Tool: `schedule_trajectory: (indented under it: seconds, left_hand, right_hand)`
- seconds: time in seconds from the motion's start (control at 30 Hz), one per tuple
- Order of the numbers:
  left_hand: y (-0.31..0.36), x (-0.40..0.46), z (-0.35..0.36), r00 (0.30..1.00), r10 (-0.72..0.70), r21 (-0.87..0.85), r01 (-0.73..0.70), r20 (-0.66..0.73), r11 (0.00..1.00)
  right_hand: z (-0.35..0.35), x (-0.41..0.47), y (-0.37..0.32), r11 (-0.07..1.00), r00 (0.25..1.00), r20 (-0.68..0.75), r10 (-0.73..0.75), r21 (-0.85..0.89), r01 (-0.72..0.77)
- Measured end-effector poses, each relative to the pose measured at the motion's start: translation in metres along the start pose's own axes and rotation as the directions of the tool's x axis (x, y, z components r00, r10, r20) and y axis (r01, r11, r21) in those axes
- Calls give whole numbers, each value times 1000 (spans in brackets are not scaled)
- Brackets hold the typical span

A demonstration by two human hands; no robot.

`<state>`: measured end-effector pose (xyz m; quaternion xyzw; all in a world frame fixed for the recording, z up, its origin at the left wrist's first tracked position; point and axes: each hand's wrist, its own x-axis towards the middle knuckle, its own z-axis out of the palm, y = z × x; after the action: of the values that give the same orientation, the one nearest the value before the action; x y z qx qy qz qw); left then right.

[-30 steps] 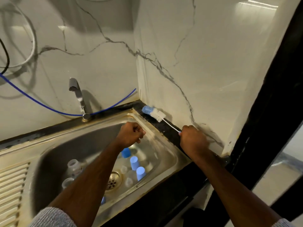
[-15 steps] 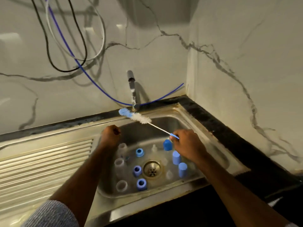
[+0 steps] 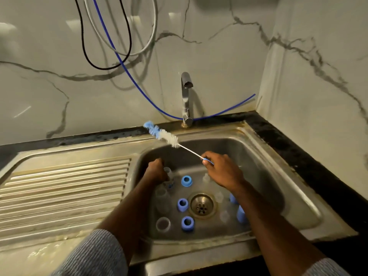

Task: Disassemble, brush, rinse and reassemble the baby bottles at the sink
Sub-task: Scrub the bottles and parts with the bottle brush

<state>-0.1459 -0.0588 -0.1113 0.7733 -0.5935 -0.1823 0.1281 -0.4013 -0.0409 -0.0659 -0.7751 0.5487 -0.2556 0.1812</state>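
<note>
Spanning the dark desk point(image 3: 298, 156): stainless sink point(image 3: 278, 156) with ribbed drainboard point(image 3: 65, 188) at left and basin at right, against marble-pattern wall point(image 3: 49, 86).
Rising behind the basin: chrome tap point(image 3: 186, 96), spout over the basin.
Looping on the wall: black cable point(image 3: 85, 46), white hose point(image 3: 151, 32), blue tube point(image 3: 139, 86) running behind the tap base.
Reaching into the basin: left hand point(image 3: 156, 172), fingers curled round a clear bottle point(image 3: 168, 173) at the basin's left side.
Hovering above the basin: right hand point(image 3: 223, 172), thumb and fingers pinching the blue handle end of a bottle brush point(image 3: 165, 136); bristle head, white then blue, pointing up-left over the sink rim.
Standing on the basin floor, left of the drain point(image 3: 202, 205): two more clear bottles point(image 3: 163, 200), three blue collar rings point(image 3: 187, 223).
Standing right of the drain, partly hidden by the right forearm: blue caps point(image 3: 241, 215), clear teats point(image 3: 219, 197).
</note>
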Motion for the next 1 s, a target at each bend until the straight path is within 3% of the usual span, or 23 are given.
schedule_trajectory:
  seconds: [0.33, 0.43, 0.53, 0.63, 0.73, 0.8, 0.87, 0.93, 1.0]
  left_hand:
    - [-7, 26, 23, 995, -53, -30, 56, 86, 998]
    - [-8, 23, 19, 999, -48, -82, 48, 6, 995]
    - [-4, 16, 2, 988, -43, -264, 2, -148, 964]
    - [9, -11, -23, 952, -109, -582, -83, -287, 809]
    - [11, -37, -41, 919, -141, -817, -247, -367, 521]
    - [5, -48, -53, 910, -204, -912, -297, -360, 284]
    - [0, -55, -67, 910, -230, -938, -325, -345, 122]
    - [-5, -60, -77, 898, -209, -921, -366, -387, 135]
    - [-9, -61, -80, 866, -164, -866, -422, -473, 270]
  right_hand:
    - [6, 10, 9, 996, 999, 11, -37, 84, 36]
    - [2, 10, 10, 993, 999, 35, -31, 111, 27]
    - [-5, 10, 15, 996, 996, 65, 66, 52, -69]
    - [-8, 11, 20, 990, 990, 56, 131, 39, -133]
    - [-1, 13, 23, 960, 979, 112, 169, 208, -189]
    - [6, 14, 29, 957, 976, 154, 153, 223, -185]
    - [10, 15, 35, 965, 971, 200, 129, 200, -170]
    - [11, 15, 36, 971, 966, 230, 120, 174, -162]
    - [7, 14, 34, 964, 970, 201, 137, 199, -177]
